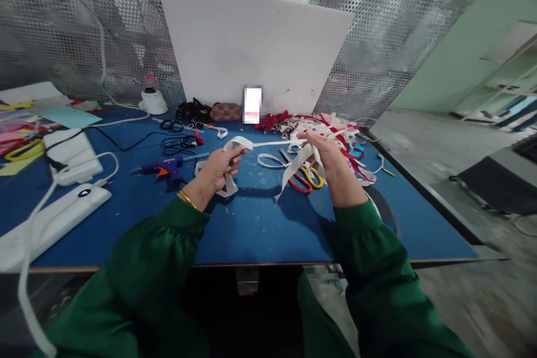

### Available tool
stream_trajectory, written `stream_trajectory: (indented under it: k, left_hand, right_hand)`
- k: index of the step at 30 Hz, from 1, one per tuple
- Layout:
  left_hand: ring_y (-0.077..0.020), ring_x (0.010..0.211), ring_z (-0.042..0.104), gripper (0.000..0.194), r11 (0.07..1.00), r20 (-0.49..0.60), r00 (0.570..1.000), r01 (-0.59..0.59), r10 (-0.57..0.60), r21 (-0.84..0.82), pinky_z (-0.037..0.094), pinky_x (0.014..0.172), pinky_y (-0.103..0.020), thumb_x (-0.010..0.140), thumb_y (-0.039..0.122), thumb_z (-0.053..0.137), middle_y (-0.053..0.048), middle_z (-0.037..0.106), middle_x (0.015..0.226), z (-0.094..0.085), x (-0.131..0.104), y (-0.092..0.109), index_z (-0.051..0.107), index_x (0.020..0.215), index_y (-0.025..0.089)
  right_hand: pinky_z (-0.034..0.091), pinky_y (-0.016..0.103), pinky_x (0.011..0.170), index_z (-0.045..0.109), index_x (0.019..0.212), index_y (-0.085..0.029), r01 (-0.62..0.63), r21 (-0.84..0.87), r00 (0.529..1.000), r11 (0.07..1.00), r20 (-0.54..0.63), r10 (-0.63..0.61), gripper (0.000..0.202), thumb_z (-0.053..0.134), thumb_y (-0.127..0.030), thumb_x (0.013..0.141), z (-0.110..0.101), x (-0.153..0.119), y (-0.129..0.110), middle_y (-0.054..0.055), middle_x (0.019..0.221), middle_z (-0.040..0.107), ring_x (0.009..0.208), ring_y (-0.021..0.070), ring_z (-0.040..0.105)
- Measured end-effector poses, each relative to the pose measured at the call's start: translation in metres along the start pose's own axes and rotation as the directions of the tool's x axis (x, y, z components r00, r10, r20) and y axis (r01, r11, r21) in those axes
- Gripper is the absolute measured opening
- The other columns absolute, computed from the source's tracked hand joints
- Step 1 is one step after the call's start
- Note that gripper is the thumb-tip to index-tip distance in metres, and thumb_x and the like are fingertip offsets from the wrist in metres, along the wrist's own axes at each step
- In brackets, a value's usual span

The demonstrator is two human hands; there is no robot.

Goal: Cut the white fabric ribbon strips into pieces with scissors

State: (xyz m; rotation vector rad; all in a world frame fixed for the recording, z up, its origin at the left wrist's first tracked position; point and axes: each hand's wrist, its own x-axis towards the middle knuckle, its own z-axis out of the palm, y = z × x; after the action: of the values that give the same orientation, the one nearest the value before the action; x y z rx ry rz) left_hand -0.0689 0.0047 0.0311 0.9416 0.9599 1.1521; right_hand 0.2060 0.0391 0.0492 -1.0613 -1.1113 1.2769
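Note:
A white fabric ribbon (277, 144) stretches between my two hands above the blue table. My left hand (220, 169) pinches one part, and a loop of ribbon curls over and below its fingers. My right hand (325, 156) is closed on the other part, with a loose end (291, 172) hanging down toward the tabletop. Under the right hand lie scissors with red and yellow handles (305, 180), their blades partly covered. A blue glue gun (165, 168) rests just left of my left hand.
Red and white ribbon scraps (335, 130) are heaped at the back right. A phone-like device (252, 104) stands against a white board (260, 39). A white power strip (54, 226), cables and coloured sheets (67, 116) lie on the left. The blue table (260, 235) ends in front of me.

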Motion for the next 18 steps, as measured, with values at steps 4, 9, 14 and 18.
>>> stream_trajectory:
  k: [4, 9, 14, 18]
  left_hand:
    - [-0.0013, 0.035, 0.023, 0.02, 0.992, -0.159, 0.987, -0.021, 0.001, -0.125, 0.021, 0.037, -0.017, 0.086, 0.028, 0.069, 0.008, 0.037, 0.051, -0.005, 0.004, 0.005, 0.066, 0.075, 0.011]
    - [-0.0017, 0.032, 0.018, 0.019, 0.969, -0.367, 0.928, -0.026, -0.068, -0.245, 0.017, 0.035, -0.017, 0.092, 0.022, 0.059, 0.009, 0.035, 0.049, -0.01, 0.009, 0.01, 0.06, 0.075, 0.014]
    - [-0.0018, 0.033, 0.019, 0.015, 0.949, -0.48, 0.873, -0.077, -0.083, -0.304, 0.019, 0.036, -0.017, 0.09, 0.02, 0.06, 0.008, 0.038, 0.052, -0.016, 0.013, 0.012, 0.058, 0.076, 0.017]
    - [-0.002, 0.034, 0.02, 0.013, 0.943, -0.498, 0.861, -0.076, -0.102, -0.325, 0.019, 0.035, -0.018, 0.09, 0.017, 0.059, 0.008, 0.039, 0.052, -0.016, 0.012, 0.013, 0.059, 0.077, 0.016]
  right_hand:
    - [0.033, 0.026, 0.042, 0.077, 0.088, -0.022, -0.01, 0.038, 0.996, 0.999, 0.093, 0.007, 0.032, 0.082, -0.047, 0.068, -0.001, -0.005, -0.006, -0.003, 0.057, 0.054, 0.045, 0.009, 0.041]
    - [0.03, 0.025, 0.043, 0.076, 0.092, -0.021, 0.008, 0.114, 0.982, 0.993, 0.185, -0.029, 0.031, 0.08, -0.033, 0.064, -0.004, -0.007, -0.011, -0.004, 0.067, 0.057, 0.048, 0.007, 0.037]
    - [0.03, 0.025, 0.044, 0.073, 0.092, -0.021, 0.023, 0.172, 0.973, 0.985, 0.221, -0.061, 0.029, 0.077, -0.036, 0.067, -0.008, -0.004, -0.012, -0.006, 0.06, 0.045, 0.049, 0.0079, 0.033]
    - [0.034, 0.024, 0.046, 0.071, 0.091, -0.023, 0.051, 0.206, 0.983, 0.977, 0.165, -0.086, 0.027, 0.078, -0.035, 0.067, -0.011, 0.003, -0.009, -0.005, 0.063, 0.046, 0.05, 0.0077, 0.034]
